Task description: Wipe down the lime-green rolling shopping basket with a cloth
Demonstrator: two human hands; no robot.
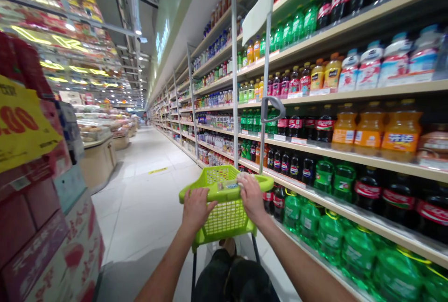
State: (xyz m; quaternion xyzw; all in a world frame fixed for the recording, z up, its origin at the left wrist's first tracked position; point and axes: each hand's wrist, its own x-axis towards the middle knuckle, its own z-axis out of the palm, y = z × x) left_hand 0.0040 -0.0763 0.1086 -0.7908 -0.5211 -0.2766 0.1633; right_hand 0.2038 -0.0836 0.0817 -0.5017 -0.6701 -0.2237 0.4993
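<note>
A lime-green shopping cart (pixel 224 220) with a latticed basket stands right in front of my legs. My left hand (pixel 196 207) lies over the left part of its handle (pixel 226 193), fingers curled across the bar and thumb pointing inward. On the right part of the same handle, my right hand (pixel 252 199) is closed in a similar grip. Something small and whitish (pixel 242 178), perhaps crumpled tissue, shows at the right fingertips; I cannot make out exactly what it is. A label sits on the handle between the hands.
Long drink shelves (pixel 315 152) run along the right side, close to the cart. Stacked cartons (pixel 38 232) with a yellow price sign (pixel 24 124) stand at the near left. Beyond them are display counters (pixel 100 157). The white-tiled aisle (pixel 143 199) stretches ahead.
</note>
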